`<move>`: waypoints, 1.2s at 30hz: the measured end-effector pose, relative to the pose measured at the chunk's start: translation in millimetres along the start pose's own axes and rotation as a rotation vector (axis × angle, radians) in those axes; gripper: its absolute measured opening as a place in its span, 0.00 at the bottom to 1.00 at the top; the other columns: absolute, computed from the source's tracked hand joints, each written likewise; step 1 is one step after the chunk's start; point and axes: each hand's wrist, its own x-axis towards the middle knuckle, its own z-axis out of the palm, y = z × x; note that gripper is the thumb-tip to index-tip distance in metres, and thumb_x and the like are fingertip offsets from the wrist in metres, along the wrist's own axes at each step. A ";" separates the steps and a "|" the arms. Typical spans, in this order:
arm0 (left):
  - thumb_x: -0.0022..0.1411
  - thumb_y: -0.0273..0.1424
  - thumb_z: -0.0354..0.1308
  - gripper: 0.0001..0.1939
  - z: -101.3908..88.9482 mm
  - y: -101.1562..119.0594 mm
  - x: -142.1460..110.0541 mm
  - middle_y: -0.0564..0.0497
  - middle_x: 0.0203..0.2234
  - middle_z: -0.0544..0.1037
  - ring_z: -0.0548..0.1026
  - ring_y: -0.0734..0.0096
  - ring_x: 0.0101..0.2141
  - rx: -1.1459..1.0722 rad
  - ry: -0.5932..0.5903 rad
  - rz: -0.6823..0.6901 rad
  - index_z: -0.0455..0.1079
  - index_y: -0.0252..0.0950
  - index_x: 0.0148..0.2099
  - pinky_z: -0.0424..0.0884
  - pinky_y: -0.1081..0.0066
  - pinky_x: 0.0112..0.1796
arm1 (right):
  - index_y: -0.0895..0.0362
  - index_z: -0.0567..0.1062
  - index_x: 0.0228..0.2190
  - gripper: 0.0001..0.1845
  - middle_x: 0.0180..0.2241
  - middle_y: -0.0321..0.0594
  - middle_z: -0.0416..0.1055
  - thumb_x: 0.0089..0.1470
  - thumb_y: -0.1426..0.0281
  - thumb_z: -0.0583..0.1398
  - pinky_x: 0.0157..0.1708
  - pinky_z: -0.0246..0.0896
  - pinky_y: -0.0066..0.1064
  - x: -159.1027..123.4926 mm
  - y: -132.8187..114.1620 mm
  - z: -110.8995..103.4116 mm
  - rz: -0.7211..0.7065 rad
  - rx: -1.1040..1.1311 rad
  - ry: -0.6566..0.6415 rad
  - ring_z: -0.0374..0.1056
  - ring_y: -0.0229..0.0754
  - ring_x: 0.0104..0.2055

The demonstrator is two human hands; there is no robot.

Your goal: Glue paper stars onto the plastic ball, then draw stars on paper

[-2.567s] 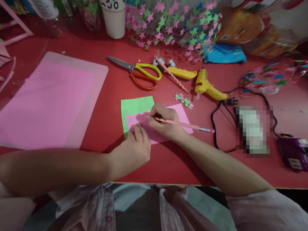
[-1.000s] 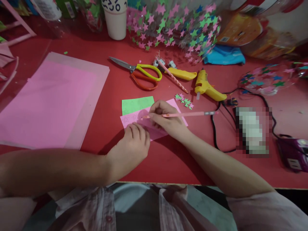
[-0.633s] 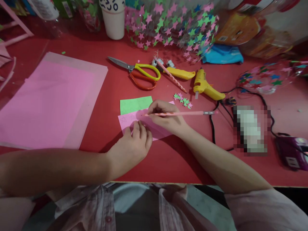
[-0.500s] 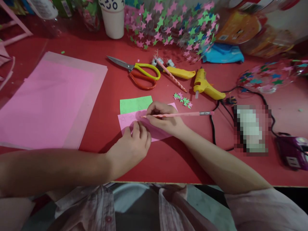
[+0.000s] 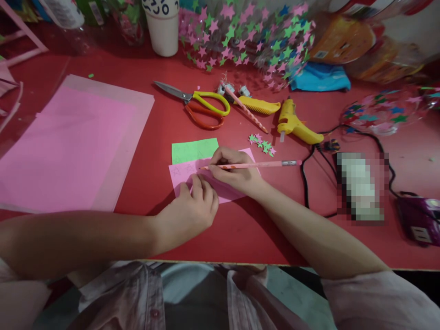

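My right hand (image 5: 239,172) is closed around a pink pencil (image 5: 264,164), its tip at the upper part of a small pink paper (image 5: 182,176). Faint star outlines are drawn at that paper's upper left. My left hand (image 5: 194,201) lies on the lower part of the pink paper, fingers slightly bent and a little apart, the thumb hidden. A green paper (image 5: 192,150) with faint pencil lines sticks out from beneath the pink one. Just beyond my right hand, several small cut-out stars (image 5: 263,144) in pink and green lie in a cluster.
Large pink sheets (image 5: 75,142) lie at left. Scissors (image 5: 192,98), a second pencil (image 5: 245,109), a yellow comb-like piece (image 5: 257,104) and a yellow glue gun (image 5: 292,121) lie farther back. A black cord (image 5: 304,188) loops at right. A white cup (image 5: 162,32) stands behind.
Since the earliest frame, the pink paper has slid left over the green one, covering more of its lower left. The pencil has swung flatter, and its tip has shifted slightly on the paper.
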 end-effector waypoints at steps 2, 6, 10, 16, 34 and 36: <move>0.60 0.20 0.49 0.15 0.0 0.1 0.0 0.28 0.40 0.79 0.79 0.47 0.40 0.005 -0.005 0.000 0.71 0.21 0.47 0.75 0.66 0.27 | 0.57 0.66 0.22 0.06 0.20 0.29 0.62 0.48 0.72 0.58 0.23 0.49 0.25 -0.1 0.9 -0.3 -0.013 0.000 0.000 0.55 0.30 0.23; 0.60 0.19 0.48 0.16 -0.7 -0.7 0.2 0.29 0.39 0.79 0.79 0.47 0.40 0.012 0.000 0.004 0.72 0.20 0.47 0.76 0.66 0.28 | 0.57 0.65 0.22 0.07 0.20 0.29 0.61 0.47 0.73 0.59 0.22 0.49 0.25 0.2 1.1 0.4 -0.027 -0.003 -0.004 0.54 0.29 0.22; 0.59 0.18 0.47 0.17 -1.1 -2.1 0.4 0.29 0.39 0.79 0.80 0.47 0.39 0.018 0.005 0.008 0.72 0.20 0.46 0.76 0.67 0.28 | 0.56 0.64 0.22 0.07 0.20 0.28 0.60 0.48 0.74 0.58 0.23 0.49 0.25 0.6 -0.4 2.5 0.002 -0.002 0.036 0.54 0.30 0.23; 0.59 0.18 0.47 0.17 -0.7 -1.6 1.0 0.30 0.39 0.79 0.80 0.49 0.38 0.029 0.016 -0.001 0.73 0.21 0.46 0.76 0.67 0.27 | 0.56 0.65 0.23 0.09 0.20 0.29 0.62 0.51 0.70 0.60 0.23 0.50 0.25 0.6 -1.4 4.5 0.057 0.042 0.085 0.56 0.30 0.22; 0.60 0.19 0.47 0.16 0.1 -1.3 0.7 0.28 0.39 0.79 0.80 0.47 0.39 0.020 0.024 0.003 0.72 0.20 0.46 0.76 0.66 0.28 | 0.55 0.62 0.21 0.09 0.18 0.27 0.58 0.48 0.73 0.58 0.21 0.47 0.25 1.8 -3.4 4.7 0.025 -0.026 0.114 0.52 0.30 0.21; 0.60 0.19 0.48 0.16 0.3 -0.9 0.7 0.29 0.39 0.79 0.79 0.47 0.39 0.017 0.019 0.000 0.72 0.20 0.46 0.76 0.66 0.28 | 0.55 0.62 0.21 0.08 0.18 0.27 0.57 0.47 0.74 0.57 0.21 0.45 0.26 2.2 -3.5 4.5 0.027 -0.034 0.108 0.51 0.30 0.21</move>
